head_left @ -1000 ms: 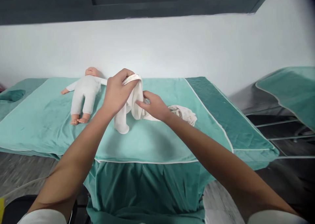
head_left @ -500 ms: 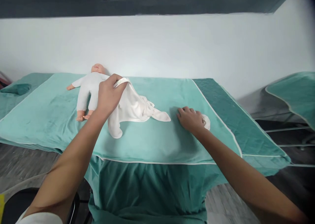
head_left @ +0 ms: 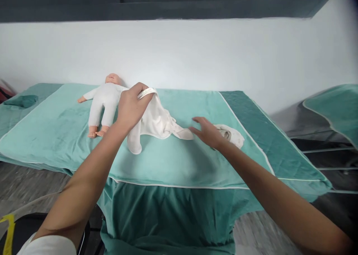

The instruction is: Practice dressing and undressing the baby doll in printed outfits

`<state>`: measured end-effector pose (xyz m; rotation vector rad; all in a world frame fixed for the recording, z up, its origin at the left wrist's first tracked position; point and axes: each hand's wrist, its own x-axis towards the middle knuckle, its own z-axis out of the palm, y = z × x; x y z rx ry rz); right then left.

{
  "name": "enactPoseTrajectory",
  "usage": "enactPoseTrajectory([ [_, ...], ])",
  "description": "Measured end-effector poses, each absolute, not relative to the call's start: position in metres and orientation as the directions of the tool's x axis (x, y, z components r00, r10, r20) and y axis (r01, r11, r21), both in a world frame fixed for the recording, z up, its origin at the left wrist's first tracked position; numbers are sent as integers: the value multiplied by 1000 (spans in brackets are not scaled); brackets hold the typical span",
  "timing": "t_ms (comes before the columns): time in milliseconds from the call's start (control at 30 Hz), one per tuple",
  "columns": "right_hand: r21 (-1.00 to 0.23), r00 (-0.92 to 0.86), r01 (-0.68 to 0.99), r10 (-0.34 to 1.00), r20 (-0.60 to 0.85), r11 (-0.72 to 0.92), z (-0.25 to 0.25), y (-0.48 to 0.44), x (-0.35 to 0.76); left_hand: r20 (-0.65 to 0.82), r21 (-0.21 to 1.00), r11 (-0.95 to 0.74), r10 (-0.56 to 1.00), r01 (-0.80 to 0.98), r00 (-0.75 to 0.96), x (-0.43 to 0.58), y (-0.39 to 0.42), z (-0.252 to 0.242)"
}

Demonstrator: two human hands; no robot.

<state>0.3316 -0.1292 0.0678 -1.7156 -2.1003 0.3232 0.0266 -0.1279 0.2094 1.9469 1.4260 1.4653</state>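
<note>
My left hand pinches the edge of a white baby garment, lifting one side of it above the bed. A sleeve hangs down toward the cover, and the other end trails to the right. My right hand is open, thumb and fingers apart, near that trailing end; I cannot tell whether they touch. Partly behind my right hand lies a bundled white cloth, its kind unclear. A baby doll in a white suit lies on its back to the left, with one arm partly behind my left hand.
A green padded cover with white piping lies over the bed. Behind it stands a white wall. At the lower left is a black chair with a yellow strap. Another green-covered piece stands at the right.
My right hand has come off the bundled cloth and moved left toward the garment, its fingers now spread. My left hand has shifted slightly right, still holding the garment.
</note>
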Motion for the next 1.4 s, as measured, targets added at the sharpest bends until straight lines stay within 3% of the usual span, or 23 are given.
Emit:
enactPoseTrajectory([
  [33,-560,-188,779,957,221,282,80,-127,313,547,718,-466,837,517,-6,32,-128,212],
  [100,-678,-252,602,906,340,422,104,-123,277,561,694,-490,827,528,30,42,-130,216],
  [167,-687,-293,524,863,410,504,126,-116,249,575,664,-507,816,549,60,48,-133,221],
  [300,-583,-278,610,834,476,536,151,-98,238,606,563,-490,792,666,71,39,-136,225],
  [400,-637,-213,603,867,451,480,160,-91,257,611,426,-385,790,818,53,23,-134,223],
  [533,-796,-248,486,930,271,361,176,-97,283,633,176,-251,769,952,86,11,-127,214],
  [667,-775,-149,532,939,310,341,195,-111,298,606,21,-221,778,975,163,15,-123,205],
  [767,-604,-48,727,901,430,327,205,-118,305,580,40,-209,801,977,148,20,-123,202],
  [833,-471,-36,831,874,484,294,207,-118,310,551,105,-208,826,972,117,22,-123,202],
  [900,-414,-20,868,851,525,275,202,-114,315,528,183,-207,845,961,81,22,-122,201],
  [1033,-467,57,836,801,596,288,181,-99,325,505,351,-221,863,910,15,14,-114,195],
  [1200,-581,185,795,845,501,171,166,-95,339,510,517,-223,856,826,-88,-5,-104,183],
  [1300,-524,152,844,889,433,111,176,-99,345,497,478,-164,861,863,-111,-10,-106,184],
  [1400,-378,116,926,946,304,8,193,-95,345,424,296,-15,898,955,-118,-8,-109,188],
])
